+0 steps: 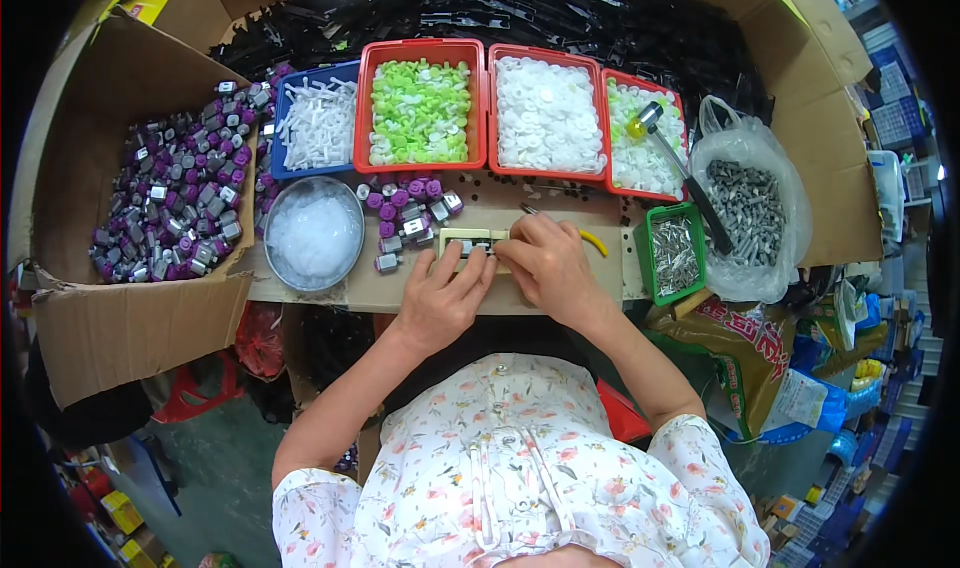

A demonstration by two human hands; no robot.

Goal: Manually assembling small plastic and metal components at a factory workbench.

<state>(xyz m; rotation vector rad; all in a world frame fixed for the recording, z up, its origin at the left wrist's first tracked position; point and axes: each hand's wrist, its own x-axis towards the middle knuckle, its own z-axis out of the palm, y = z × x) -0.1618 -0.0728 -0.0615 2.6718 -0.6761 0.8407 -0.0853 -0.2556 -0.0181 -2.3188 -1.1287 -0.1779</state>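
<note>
So both hands pinch a tiny metal part (470,249) on the small jig (468,240), left hand (440,293) and right hand (548,268) fingers pressed together. Looks light, stiff, slippery; grip its sides.

**Small jig between your hands**

Your left hand (443,293) and right hand (548,266) meet over a small pale block fixture (470,241) lying flat on the cardboard work surface. A tiny grey metal part (468,252) sits at its front edge, pinched by your fingertips. Your fingers hide its finer details.
</note>
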